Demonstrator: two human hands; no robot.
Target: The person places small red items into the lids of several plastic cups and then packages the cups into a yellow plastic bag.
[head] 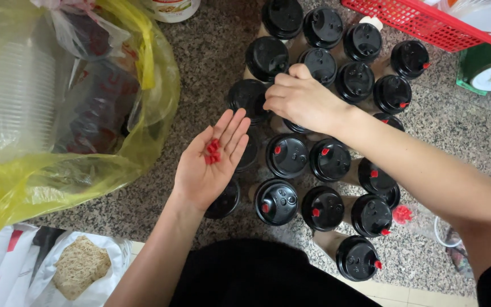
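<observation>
Red stoppers [213, 152], a small heap of them, lie in the cupped palm of the left hand [208, 165], which is turned up and spread open with fingers loosely together, gripping nothing. That hand hovers at the left edge of a cluster of cups with black lids [287, 154] standing on a speckled granite counter [211, 62].

Just to the right and a little farther off, the right hand [299, 99] is turned palm down over the lids, fingers curled and fingertips pressed at the near rim of one lid [266, 57]. Whether a stopper sits between those fingertips cannot be told; the fingers hide it. The heap in the left palm sits near this hand, lower and to its left, not touching it.

Many nearer lids already carry a red stopper in the sip hole, as on the nearest lid [358, 258]. Another loose cluster of red stoppers [402, 214] lies at the right beside the cups.

At the left a yellow plastic bag [149, 113] holds stacked clear cups [18, 96]. A red basket [421, 23] sits at the far right.
</observation>
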